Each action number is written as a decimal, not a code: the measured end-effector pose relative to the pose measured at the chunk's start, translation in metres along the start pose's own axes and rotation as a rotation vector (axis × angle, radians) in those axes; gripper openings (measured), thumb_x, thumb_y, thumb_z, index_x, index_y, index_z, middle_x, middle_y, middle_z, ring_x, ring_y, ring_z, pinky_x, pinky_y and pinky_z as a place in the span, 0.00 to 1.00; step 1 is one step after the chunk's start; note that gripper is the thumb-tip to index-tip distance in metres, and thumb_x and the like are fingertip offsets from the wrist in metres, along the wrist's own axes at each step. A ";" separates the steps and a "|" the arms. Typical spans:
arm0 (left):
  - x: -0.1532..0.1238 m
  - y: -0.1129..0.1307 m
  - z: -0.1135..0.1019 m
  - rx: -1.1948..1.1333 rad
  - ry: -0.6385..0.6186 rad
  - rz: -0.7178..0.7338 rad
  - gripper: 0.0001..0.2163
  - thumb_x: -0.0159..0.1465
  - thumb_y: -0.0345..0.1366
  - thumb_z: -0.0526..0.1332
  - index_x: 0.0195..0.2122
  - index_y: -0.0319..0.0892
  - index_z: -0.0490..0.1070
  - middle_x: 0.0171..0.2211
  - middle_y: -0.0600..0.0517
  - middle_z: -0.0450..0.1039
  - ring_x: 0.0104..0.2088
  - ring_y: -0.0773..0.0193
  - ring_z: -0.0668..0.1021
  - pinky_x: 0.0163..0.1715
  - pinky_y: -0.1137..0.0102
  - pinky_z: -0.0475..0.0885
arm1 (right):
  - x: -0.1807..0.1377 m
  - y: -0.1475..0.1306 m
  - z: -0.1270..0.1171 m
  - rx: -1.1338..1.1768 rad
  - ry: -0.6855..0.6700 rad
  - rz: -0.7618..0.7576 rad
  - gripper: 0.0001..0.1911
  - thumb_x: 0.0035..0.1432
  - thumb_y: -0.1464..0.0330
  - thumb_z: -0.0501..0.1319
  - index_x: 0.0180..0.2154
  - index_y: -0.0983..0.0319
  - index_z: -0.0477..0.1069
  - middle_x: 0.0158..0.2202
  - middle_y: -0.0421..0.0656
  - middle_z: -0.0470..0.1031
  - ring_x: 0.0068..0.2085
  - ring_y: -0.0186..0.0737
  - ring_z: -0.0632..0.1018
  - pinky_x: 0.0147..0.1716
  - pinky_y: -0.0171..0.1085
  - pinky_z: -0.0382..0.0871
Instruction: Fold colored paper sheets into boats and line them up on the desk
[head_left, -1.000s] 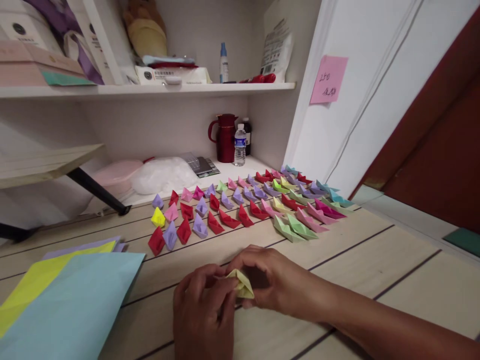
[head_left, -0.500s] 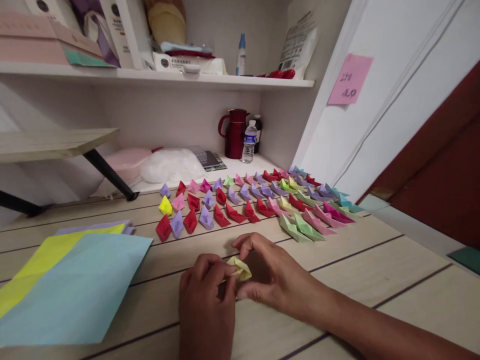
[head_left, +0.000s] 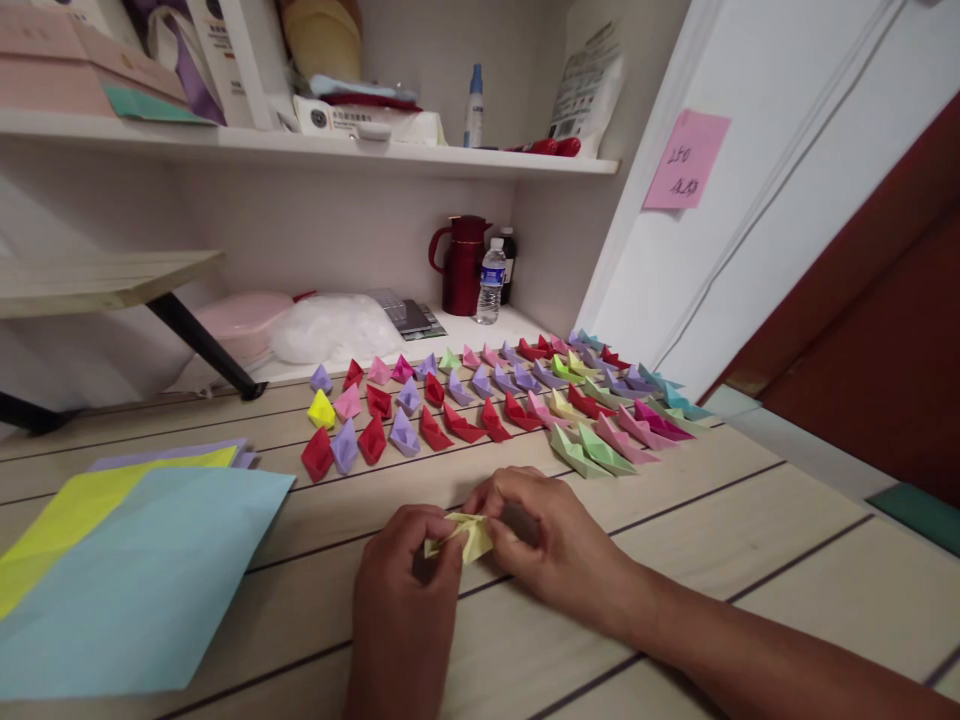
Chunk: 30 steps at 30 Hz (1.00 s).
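Between my two hands is a small pale yellow folded paper (head_left: 474,538), held just above the wooden table (head_left: 315,610). My left hand (head_left: 411,590) pinches its left side between thumb and fingers. On its right end, the thumb and index finger of my right hand (head_left: 536,525) are closed. My fingertips cover parts of the folds. Beyond my hands stand rows of folded paper boats in several colours, among them a red boat (head_left: 373,440) and a light green boat (head_left: 576,452).
Blue paper sheets (head_left: 150,570) lie at the left with a yellow sheet (head_left: 52,520) beneath. Behind the boats are a dark red jug (head_left: 463,265), a water bottle (head_left: 491,285) and a plastic bag (head_left: 334,328). A small raised shelf (head_left: 112,275) stands at the left.
My right thumb and index finger have come together on the right end of the yellow paper, where they were apart. The paper has turned slightly. The view has shifted a little.
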<state>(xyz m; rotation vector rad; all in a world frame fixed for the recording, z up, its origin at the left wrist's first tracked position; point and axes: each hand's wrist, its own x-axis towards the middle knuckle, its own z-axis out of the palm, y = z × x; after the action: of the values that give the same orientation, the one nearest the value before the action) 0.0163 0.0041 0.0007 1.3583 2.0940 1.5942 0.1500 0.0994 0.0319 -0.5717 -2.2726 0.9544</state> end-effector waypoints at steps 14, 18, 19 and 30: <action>0.004 0.014 -0.002 -0.180 -0.030 -0.404 0.08 0.51 0.42 0.66 0.24 0.43 0.72 0.18 0.60 0.64 0.22 0.70 0.64 0.21 0.76 0.56 | 0.001 0.007 -0.002 0.011 -0.211 -0.259 0.22 0.54 0.81 0.61 0.48 0.56 0.66 0.50 0.45 0.72 0.52 0.41 0.72 0.51 0.40 0.66; 0.007 0.019 -0.006 -0.149 -0.114 -0.473 0.08 0.52 0.41 0.64 0.25 0.42 0.72 0.16 0.61 0.58 0.19 0.72 0.58 0.19 0.75 0.50 | 0.001 0.011 -0.004 -0.099 -0.162 -0.320 0.10 0.59 0.76 0.62 0.42 0.57 0.69 0.50 0.46 0.72 0.52 0.42 0.73 0.50 0.40 0.67; 0.007 0.020 -0.007 -0.159 -0.125 -0.486 0.08 0.52 0.41 0.64 0.25 0.42 0.72 0.17 0.61 0.58 0.19 0.72 0.58 0.19 0.76 0.50 | 0.001 0.012 -0.004 -0.133 -0.152 -0.328 0.08 0.60 0.74 0.62 0.40 0.57 0.69 0.50 0.45 0.73 0.51 0.42 0.73 0.49 0.40 0.66; 0.006 0.015 -0.010 -0.206 -0.239 -0.364 0.11 0.58 0.45 0.60 0.26 0.43 0.72 0.24 0.56 0.69 0.27 0.66 0.68 0.28 0.73 0.62 | 0.003 0.011 -0.005 -0.051 -0.147 -0.149 0.03 0.64 0.69 0.62 0.35 0.60 0.71 0.37 0.42 0.76 0.40 0.39 0.76 0.41 0.36 0.67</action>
<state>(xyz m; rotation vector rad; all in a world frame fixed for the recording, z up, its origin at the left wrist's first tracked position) 0.0152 0.0018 0.0196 0.9779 1.8475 1.3770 0.1529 0.1109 0.0283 -0.3583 -2.4375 0.8926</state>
